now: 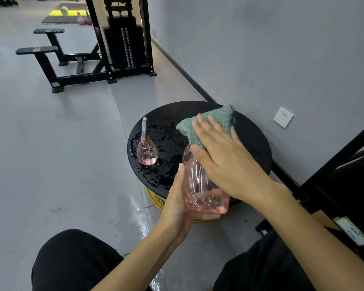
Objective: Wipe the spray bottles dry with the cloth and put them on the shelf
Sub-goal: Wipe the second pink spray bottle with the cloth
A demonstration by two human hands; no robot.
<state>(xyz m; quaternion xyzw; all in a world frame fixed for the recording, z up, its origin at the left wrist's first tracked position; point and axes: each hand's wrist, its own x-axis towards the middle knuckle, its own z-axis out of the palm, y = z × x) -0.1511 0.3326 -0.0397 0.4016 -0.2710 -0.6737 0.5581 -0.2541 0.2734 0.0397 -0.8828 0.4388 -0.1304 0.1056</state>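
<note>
1. The left hand (177, 198) gripped the clear pink plastic spray bottle (204, 192) above the wet round black table (250, 139).
2. The right hand (225, 156), fingers straight, pressed the teal knitted cloth (210, 120) onto it.
3. A second pink spray bottle (147, 151) stood on the table.

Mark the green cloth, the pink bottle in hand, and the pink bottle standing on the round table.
green cloth (222, 113): head view, knitted corner beyond the fingertips.
held pink spray bottle (202, 192): head view, clear lower body.
standing pink spray bottle (147, 153): head view, rounded body.
</note>
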